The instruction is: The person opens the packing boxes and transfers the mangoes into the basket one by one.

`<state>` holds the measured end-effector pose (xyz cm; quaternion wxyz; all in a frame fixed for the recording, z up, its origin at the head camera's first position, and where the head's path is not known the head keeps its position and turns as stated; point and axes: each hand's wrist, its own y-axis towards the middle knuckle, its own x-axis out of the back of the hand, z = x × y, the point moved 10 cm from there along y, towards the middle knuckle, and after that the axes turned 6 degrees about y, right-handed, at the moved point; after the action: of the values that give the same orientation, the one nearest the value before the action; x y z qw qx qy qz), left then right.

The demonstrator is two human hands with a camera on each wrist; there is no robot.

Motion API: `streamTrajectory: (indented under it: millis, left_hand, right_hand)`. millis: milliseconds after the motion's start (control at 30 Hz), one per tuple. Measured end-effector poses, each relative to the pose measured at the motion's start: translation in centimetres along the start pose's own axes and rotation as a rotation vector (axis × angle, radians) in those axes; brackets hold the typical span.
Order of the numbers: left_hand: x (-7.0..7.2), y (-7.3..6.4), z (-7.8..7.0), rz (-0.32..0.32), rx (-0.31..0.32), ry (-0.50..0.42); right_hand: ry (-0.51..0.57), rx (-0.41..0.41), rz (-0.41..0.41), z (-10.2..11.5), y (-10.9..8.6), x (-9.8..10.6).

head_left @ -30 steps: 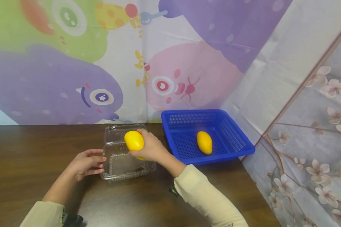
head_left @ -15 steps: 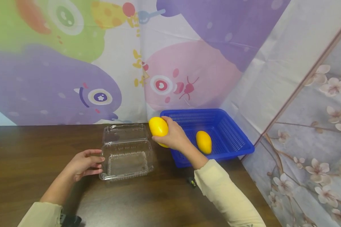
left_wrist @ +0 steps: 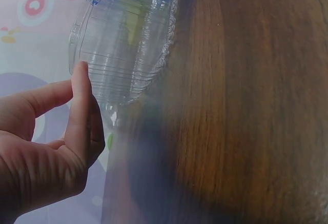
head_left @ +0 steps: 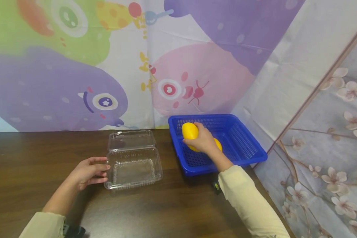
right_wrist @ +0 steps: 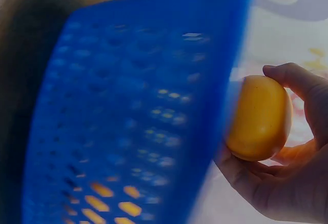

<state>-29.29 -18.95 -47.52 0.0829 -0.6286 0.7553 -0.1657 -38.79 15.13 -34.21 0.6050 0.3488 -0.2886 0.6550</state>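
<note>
My right hand (head_left: 203, 138) grips a yellow mango (head_left: 190, 131) over the left part of a blue plastic basket (head_left: 184, 170). In the right wrist view, thumb and fingers wrap this mango (right_wrist: 261, 119) just beyond the basket wall (right_wrist: 128, 70). Behind the hand, a second mango (head_left: 218, 144) lies in the basket, partly covered. My left hand (head_left: 89, 172) touches the left rim of a clear plastic clamshell container (head_left: 134, 168) with its lid folded back. Seen from the left wrist, the fingers are extended and a fingertip (left_wrist: 81, 70) meets the container's edge (left_wrist: 110, 65).
Everything stands on a dark brown wooden table (head_left: 131, 211). A cartoon-printed cloth (head_left: 178, 82) hangs along the back edge, and a flower-patterned panel (head_left: 330, 148) runs beside the right edge, near the basket.
My right hand has carried the mango rightward from above the clamshell container to over the basket. The left hand has stayed at the container's rim.
</note>
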Motion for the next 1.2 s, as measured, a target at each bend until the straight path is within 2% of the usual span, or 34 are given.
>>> streamTrajectory:
  millis: [267,567,833,967,1200]
  left_hand:
    - [0.2,-0.1,0.1,-0.015,0.0,0.004]
    - [0.2,-0.2,0.2,-0.014,0.005,0.018]
    - [0.2,0.0,0.3,-0.01,0.006,0.021]
    - [0.2,0.0,0.2,-0.01,0.004,0.023]
    - [0.2,0.1,0.2,-0.007,-0.006,0.023]
  right_hand:
    - [-0.044,-0.1,0.029,-3.4,0.9,-1.5]
    - [-0.082,-0.148,0.069,-5.2,1.6,-3.0]
    - [-0.062,-0.221,0.121,-7.5,1.8,-4.7]
    - [-0.056,-0.237,0.129,-8.0,1.9,-5.0]
    - [-0.063,-0.235,0.14,-7.6,2.0,-5.2]
